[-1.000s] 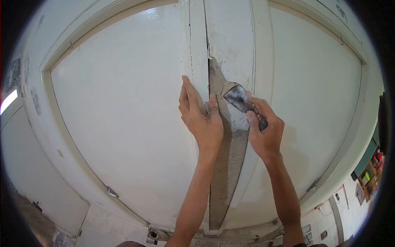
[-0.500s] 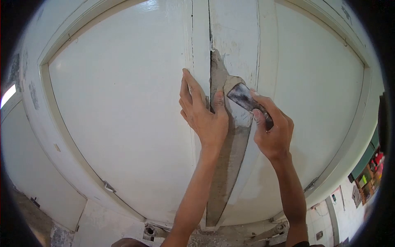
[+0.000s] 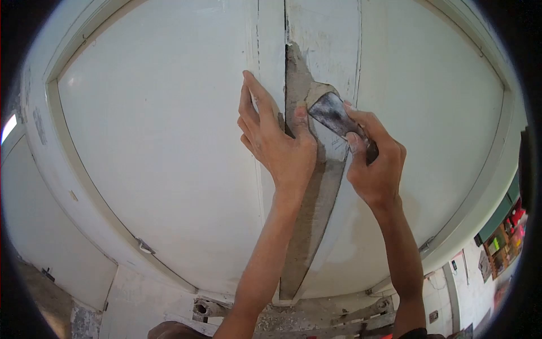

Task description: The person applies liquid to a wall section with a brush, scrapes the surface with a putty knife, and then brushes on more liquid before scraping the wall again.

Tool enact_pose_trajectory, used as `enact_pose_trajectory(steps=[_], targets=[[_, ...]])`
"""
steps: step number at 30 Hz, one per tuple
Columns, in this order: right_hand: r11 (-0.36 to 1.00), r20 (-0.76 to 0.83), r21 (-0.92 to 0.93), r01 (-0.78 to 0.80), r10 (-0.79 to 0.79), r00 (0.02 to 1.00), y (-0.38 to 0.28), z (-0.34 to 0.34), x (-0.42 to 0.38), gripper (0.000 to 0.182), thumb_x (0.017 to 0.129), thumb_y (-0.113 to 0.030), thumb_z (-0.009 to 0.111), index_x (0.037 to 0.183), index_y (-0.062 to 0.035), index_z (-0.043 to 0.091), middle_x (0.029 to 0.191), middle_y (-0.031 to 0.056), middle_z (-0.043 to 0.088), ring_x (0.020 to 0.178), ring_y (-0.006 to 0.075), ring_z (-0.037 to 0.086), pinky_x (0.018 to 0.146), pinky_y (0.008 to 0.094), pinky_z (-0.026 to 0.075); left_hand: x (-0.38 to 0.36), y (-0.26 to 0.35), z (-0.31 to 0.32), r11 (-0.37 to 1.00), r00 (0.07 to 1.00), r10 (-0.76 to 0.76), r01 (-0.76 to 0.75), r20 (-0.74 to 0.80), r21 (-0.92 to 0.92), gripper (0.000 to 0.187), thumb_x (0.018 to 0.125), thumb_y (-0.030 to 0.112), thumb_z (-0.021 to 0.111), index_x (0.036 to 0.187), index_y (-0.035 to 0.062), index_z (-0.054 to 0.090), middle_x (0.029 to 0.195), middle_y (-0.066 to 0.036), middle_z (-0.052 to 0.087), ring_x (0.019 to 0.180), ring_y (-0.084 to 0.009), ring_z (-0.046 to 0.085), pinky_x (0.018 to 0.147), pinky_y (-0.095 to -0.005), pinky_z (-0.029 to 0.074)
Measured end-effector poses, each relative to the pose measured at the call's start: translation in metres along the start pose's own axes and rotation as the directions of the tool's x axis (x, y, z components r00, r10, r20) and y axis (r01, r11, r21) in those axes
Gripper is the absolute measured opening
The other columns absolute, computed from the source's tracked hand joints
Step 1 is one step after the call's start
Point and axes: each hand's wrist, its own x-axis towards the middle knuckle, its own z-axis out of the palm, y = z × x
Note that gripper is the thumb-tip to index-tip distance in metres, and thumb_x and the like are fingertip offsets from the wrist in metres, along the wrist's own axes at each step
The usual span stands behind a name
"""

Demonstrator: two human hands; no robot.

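My right hand grips a short scraper with a dark, smeared, wide blade. Its tilted front edge is at a curling tan flap on the white middle post. Bare grey-brown material shows where the white layer is gone, above and below my hands. My left hand lies against the white surface to the left of the post. Its fingers stretch upward and its thumb reaches across to the bared strip, near the scraper's corner. The left palm is hidden.
White panels stand on both sides, the left panel and the right panel. Metal latches sit at their lower edges. A pipe-like bar runs low in front. Shelves with colourful items are at far right.
The view has shifted, so the post and both hands sit higher in the picture. The scraper stays in my right hand at the flap, and my left hand keeps its place on the surface.
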Motion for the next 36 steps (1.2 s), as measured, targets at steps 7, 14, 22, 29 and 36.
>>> enact_pose_trajectory(steps=[7, 14, 22, 29, 36], targets=[[0.995, 0.036, 0.092, -0.029, 0.026, 0.999, 0.007, 0.0, 0.001, 0.038, 0.084, 0.008, 0.061, 0.118, -0.0084, 0.065, 0.109, 0.0153, 0.072, 0.102, 0.0325, 0.071, 0.082, 0.0337, 0.055, 0.0, 0.005, 0.004, 0.999, 1.0, -0.022, 0.023, -0.02, 0.027, 0.091, 0.083, 0.016, 0.074, 0.159, 0.0093, 0.024, 0.151, -0.018, 0.037, 0.13, -0.0375, 0.04, 0.106, -0.0531, 0.029], [0.992, -0.005, 0.115, -0.059, 0.06, 0.998, 0.007, 0.008, -0.007, 0.04, 0.083, 0.007, 0.063, 0.12, -0.0088, 0.066, 0.107, 0.0157, 0.072, 0.101, 0.0329, 0.071, 0.084, 0.0345, 0.055, 0.003, 0.009, 0.005, 0.997, 0.996, -0.074, 0.075, -0.05, 0.015, 0.092, 0.083, 0.019, 0.076, 0.159, 0.0114, 0.025, 0.149, -0.017, 0.039, 0.131, -0.0351, 0.04, 0.108, -0.0533, 0.028], [0.965, -0.09, 0.074, -0.252, 0.258, 0.962, -0.017, 0.021, -0.013, 0.043, 0.082, 0.009, 0.061, 0.121, -0.0087, 0.067, 0.11, 0.0174, 0.071, 0.101, 0.0348, 0.07, 0.084, 0.0365, 0.054, 0.005, 0.012, 0.006, 0.993, 0.991, -0.12, 0.12, -0.066, -0.006, 0.087, 0.084, 0.022, 0.075, 0.158, 0.0137, 0.03, 0.147, -0.014, 0.041, 0.13, -0.0321, 0.041, 0.108, -0.0523, 0.028], [0.978, -0.171, 0.094, -0.184, 0.198, 0.965, -0.015, 0.018, -0.015, 0.044, 0.081, 0.01, 0.059, 0.122, -0.0053, 0.066, 0.108, 0.0176, 0.071, 0.1, 0.0361, 0.07, 0.085, 0.0369, 0.054, 0.005, 0.028, 0.016, 0.993, 0.987, -0.117, 0.115, -0.107, -0.022, 0.082, 0.084, 0.02, 0.074, 0.156, 0.0148, 0.035, 0.142, -0.013, 0.045, 0.129, -0.0304, 0.042, 0.106, -0.0521, 0.029], [0.982, -0.245, 0.149, -0.12, 0.154, 0.957, -0.016, 0.047, -0.025, 0.04, 0.083, 0.011, 0.057, 0.121, 0.0004, 0.064, 0.112, 0.0186, 0.071, 0.103, 0.0312, 0.07, 0.088, 0.035, 0.053, 0.008, 0.01, 0.014, 0.992, 0.981, -0.127, 0.123, -0.147, -0.04, 0.077, 0.086, 0.02, 0.073, 0.155, 0.0161, 0.038, 0.14, -0.012, 0.047, 0.128, -0.0298, 0.043, 0.108, -0.05, 0.028]])
